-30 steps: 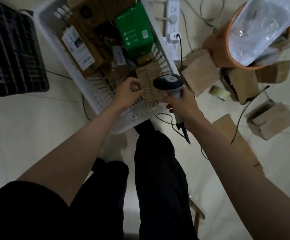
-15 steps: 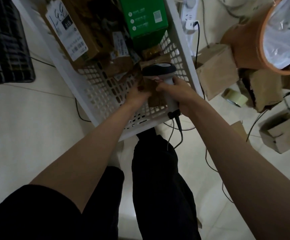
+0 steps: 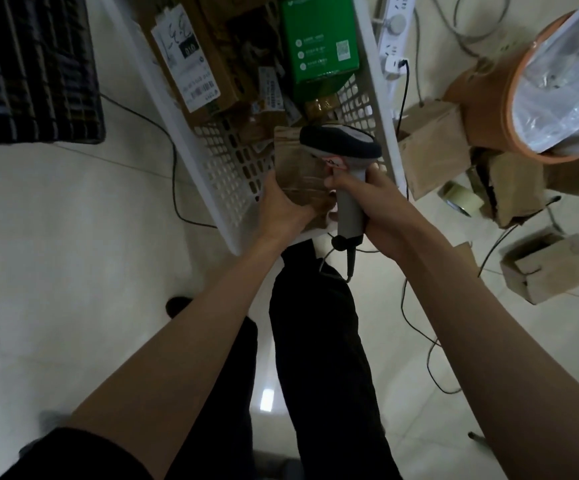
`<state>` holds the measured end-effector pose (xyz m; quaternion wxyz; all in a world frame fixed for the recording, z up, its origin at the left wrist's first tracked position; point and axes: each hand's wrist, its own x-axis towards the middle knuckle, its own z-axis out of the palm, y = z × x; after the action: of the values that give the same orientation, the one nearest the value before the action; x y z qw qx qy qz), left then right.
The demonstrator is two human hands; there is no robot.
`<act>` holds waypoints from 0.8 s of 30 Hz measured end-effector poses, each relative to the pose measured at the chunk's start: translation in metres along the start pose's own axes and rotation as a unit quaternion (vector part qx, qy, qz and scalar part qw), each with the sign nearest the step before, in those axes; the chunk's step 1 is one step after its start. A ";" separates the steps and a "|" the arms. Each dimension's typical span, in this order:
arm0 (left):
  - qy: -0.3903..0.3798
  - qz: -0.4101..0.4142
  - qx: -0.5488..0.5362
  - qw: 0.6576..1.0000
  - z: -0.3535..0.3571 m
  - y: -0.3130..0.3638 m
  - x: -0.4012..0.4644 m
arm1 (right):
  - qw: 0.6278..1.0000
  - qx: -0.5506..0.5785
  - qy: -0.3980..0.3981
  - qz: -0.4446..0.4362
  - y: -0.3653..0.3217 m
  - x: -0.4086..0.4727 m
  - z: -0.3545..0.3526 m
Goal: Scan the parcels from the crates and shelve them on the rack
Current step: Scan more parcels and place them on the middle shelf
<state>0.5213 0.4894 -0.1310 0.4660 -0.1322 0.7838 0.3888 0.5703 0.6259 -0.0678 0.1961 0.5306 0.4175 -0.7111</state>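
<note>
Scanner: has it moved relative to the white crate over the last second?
Yes. The scanner, gripped by the right hand, went from past the white crate's right rim to inside it, over the brown parcel.

parcels (image 3: 212, 64) crowd white crate (image 3: 373, 81), bare floor (image 3: 56, 254) left

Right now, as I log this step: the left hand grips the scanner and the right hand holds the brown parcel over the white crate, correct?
Hands are swapped. In the head view, the right hand grips the scanner and the left hand holds the brown parcel over the white crate.
</note>
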 end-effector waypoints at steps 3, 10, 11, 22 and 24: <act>0.040 0.047 0.036 0.997 -0.032 0.020 -0.042 | 1.000 0.005 -0.012 -0.015 -0.018 -0.051 0.022; 0.085 0.044 -0.021 0.995 -0.115 0.065 -0.139 | 0.998 0.033 -0.034 -0.038 -0.063 -0.153 0.063; 0.085 0.038 -0.031 0.995 -0.128 0.071 -0.154 | 0.998 0.034 -0.034 -0.045 -0.071 -0.166 0.068; 0.119 0.059 -0.149 0.980 -0.254 0.130 -0.317 | 0.987 -0.054 -0.075 -0.134 -0.155 -0.310 0.132; 0.131 0.082 -0.231 0.960 -0.278 0.138 -0.352 | 0.982 -0.080 -0.098 -0.140 -0.166 -0.341 0.154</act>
<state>0.4547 0.3231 0.3025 0.2820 -0.2212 0.7350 0.5755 0.4824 0.5419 0.3225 0.1758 0.3773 0.5219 -0.7446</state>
